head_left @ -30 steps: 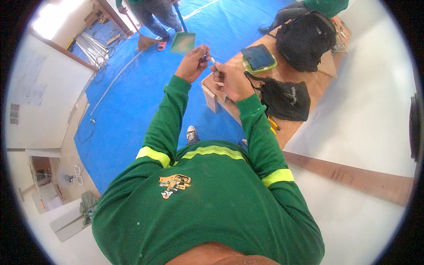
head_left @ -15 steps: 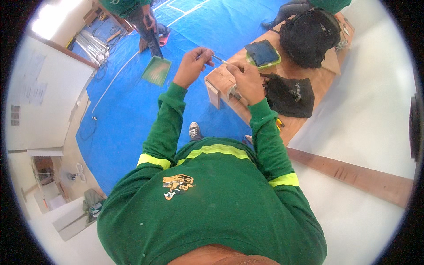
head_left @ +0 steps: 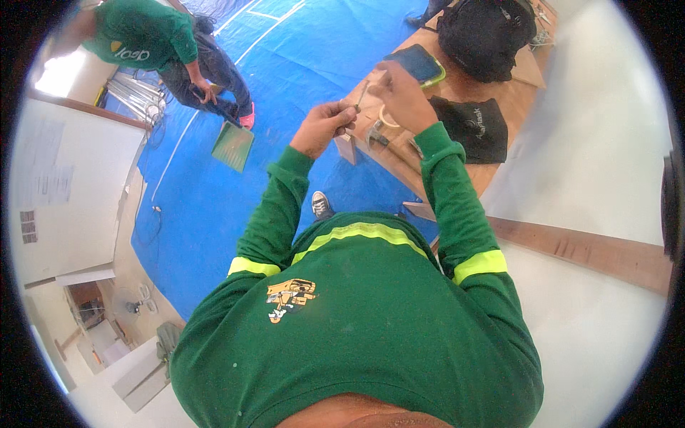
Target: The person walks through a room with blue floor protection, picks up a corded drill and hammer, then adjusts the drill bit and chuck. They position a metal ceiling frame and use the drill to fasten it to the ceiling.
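Head view: left hand (head_left: 327,128) pinches a slim rod (head_left: 362,94), long axis pointing away, slightly rightward; right hand (head_left: 405,98), grip unclear.

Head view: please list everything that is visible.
Table: one, brown, right
Backpack: one, black, on table
Bag: one, black, on table
Tray: one, green, on table
Pad: one, blue, on tray
Hammer: one, grey, on table
Ring: one, cream, beside hammer
Sheet: one, blue, floor
Person: one, green top, upper left
Dustpan: one, green, by person
Pipes: several, white, upper left
Plank: one, brown, right
Rod: one, pale, in left hand
Left hand: one, bare, centre
Right hand: one, bare, centre
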The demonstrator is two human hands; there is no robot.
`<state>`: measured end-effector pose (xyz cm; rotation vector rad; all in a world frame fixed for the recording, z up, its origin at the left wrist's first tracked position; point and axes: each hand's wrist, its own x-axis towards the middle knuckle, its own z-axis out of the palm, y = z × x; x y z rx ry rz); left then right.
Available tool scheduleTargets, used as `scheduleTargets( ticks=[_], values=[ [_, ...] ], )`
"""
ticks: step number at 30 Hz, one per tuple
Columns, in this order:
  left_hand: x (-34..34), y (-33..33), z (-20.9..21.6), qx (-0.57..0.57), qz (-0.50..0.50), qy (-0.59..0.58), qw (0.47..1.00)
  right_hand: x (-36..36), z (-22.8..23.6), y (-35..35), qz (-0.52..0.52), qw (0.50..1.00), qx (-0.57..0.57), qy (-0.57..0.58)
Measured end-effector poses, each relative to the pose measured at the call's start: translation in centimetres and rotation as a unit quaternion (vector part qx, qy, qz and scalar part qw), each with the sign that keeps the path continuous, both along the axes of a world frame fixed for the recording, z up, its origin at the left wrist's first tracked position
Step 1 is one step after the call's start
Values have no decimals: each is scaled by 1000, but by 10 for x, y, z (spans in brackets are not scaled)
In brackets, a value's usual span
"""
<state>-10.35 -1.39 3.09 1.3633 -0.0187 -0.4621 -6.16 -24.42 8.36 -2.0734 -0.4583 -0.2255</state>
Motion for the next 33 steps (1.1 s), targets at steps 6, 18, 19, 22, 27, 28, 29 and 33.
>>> scheduleTargets(
  ticks=[6, 18, 19, 22, 27, 28, 29, 33],
  values=[
    [16, 6, -23, -219, 50, 93, 970, -17, -27, -15, -42, 992, 82, 86],
    [45, 21, 4, -229, 57, 46, 971, -91, -101, -43, -126, 974, 76, 173],
    [45, 20, 10, -218, 54, 42, 974, -93, -103, -45, -135, 971, 83, 177],
    [49, 17, 19, -226, 25, 28, 973, -94, -104, -47, -124, 980, 52, 145],
    [42, 0, 7, -215, 8, 7, 976, -81, -72, -6, -25, 971, 159, 179],
    [37, -7, 5, -182, -2, 3, 983, -75, -62, 0, -14, 974, 154, 168],
    [30, -13, 3, -148, -11, -2, 989, -70, -53, 7, -4, 976, 150, 158],
    [-16, -36, -11, -140, -5, -49, 989, -82, -48, 15, 1, 951, 157, 266]
  ],
)
